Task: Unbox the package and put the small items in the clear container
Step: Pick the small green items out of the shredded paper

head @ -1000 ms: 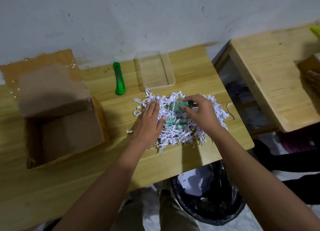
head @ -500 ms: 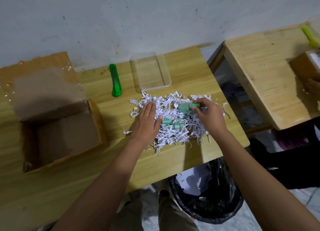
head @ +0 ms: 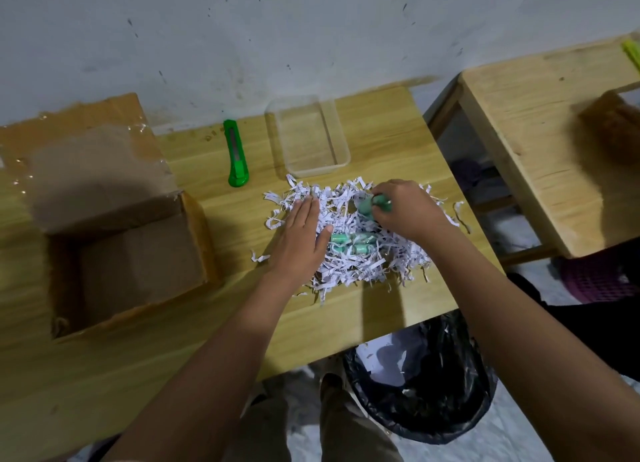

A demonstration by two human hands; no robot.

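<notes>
A heap of white shredded paper (head: pixel 349 267) lies on the wooden table (head: pixel 242 323). My left hand (head: pixel 300 240) rests flat on its left side, fingers spread. My right hand (head: pixel 405 210) pinches a small teal tube (head: pixel 367 205) at the heap's top. Two more teal tubes (head: pixel 353 243) lie in the shreds between my hands. Just behind the heap stands the clear container (head: pixel 308 136), with nothing in it. The opened cardboard box (head: pixel 114 254) sits at the left, hollow inside.
A green utility knife (head: pixel 236 153) lies left of the container. A black-lined bin (head: pixel 419 378) with paper stands under the table's front edge. A second wooden table (head: pixel 540 143) at the right carries a brown box (head: pixel 613 129).
My right hand, holding the teal tube, has stayed over the top of the heap with small shifts. My left hand has kept flat on the shreds. The camera has shifted slightly.
</notes>
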